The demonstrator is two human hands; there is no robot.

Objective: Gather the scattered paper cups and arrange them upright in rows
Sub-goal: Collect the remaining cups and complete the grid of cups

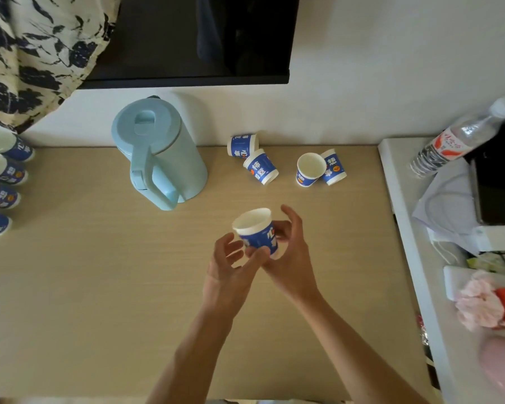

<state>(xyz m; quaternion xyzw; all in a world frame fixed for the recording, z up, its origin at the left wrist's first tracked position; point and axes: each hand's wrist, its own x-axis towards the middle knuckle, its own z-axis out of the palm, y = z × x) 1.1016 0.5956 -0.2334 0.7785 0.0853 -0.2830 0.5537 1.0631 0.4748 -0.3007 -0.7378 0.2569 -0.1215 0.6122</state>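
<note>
A blue-and-white paper cup (257,233) is held mouth-up above the middle of the wooden table (85,287). My right hand (292,258) grips it from behind and below. My left hand (229,260) is beside it with fingers spread, its thumb touching the cup's lower side. Near the back wall one cup (310,170) stands upright, with a mouth-down cup (334,167) leaning against it. Two more cups (242,144) (260,167) sit tipped or mouth-down to their left. Several cups (0,147) stand upright in a column at the far left edge.
A light blue kettle (161,153) stands at the back between the column and the scattered cups. A dark screen (193,39) hangs above. A white ledge (405,228) on the right carries a water bottle (455,138), papers, a charger and pink cloth.
</note>
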